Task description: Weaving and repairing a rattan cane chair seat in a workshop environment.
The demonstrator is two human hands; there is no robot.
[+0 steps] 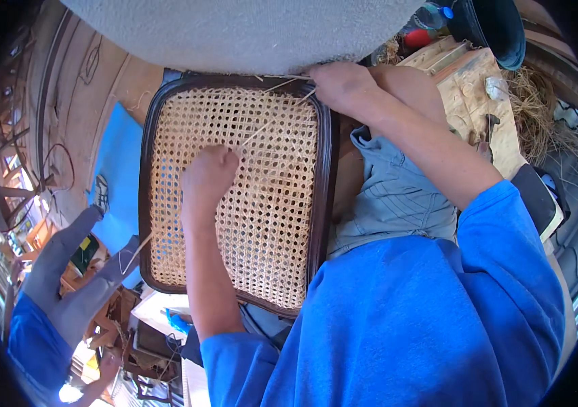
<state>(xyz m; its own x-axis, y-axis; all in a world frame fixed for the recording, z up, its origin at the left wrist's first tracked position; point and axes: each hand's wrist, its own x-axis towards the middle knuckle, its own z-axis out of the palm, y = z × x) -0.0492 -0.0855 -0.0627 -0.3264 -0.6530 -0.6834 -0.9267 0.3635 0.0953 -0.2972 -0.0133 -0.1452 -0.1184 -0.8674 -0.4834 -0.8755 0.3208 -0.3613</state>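
Cane weaving, strand-threading step. Your left hand (pixel 209 178) rests clenched on the woven cane seat (pixel 262 224), pinching a cane strand (pixel 268 122) that runs up to your right hand (pixel 343 87), which grips its far end at the dark wooden frame (pixel 325 176). Next move likely calls for steady tension. Nearby: wooden workbench (pixel 468 88), loose straw (pixel 540 115), blue sheet (pixel 121 169). Your knee crowds the frame's right edge.

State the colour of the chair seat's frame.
Dark brown frame around pale woven cane, in the head view.

floor: bare concrete (pixel 78 102) | right: wooden workbench (pixel 479 88), straw pile (pixel 540 115) | left: blue sheet (pixel 118 169) | light: bright daylight
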